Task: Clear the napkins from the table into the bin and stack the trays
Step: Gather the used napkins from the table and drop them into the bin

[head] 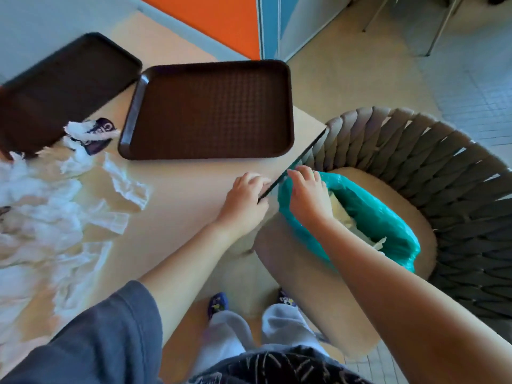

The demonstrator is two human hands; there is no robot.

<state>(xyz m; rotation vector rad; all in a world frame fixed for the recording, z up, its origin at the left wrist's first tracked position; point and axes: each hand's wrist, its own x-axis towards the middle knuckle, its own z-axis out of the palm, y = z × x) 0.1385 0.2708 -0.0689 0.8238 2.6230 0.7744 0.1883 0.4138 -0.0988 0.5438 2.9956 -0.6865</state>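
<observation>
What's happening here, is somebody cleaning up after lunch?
Looks like it. A person stands at the table's edge: the left hand rests on the tabletop by the edge, the right hand reaches over a bin lined with a teal bag, which already holds some paper. Crumpled white napkins still cover the table's left side. Two brown trays lie side by side, not yet stacked.
</observation>
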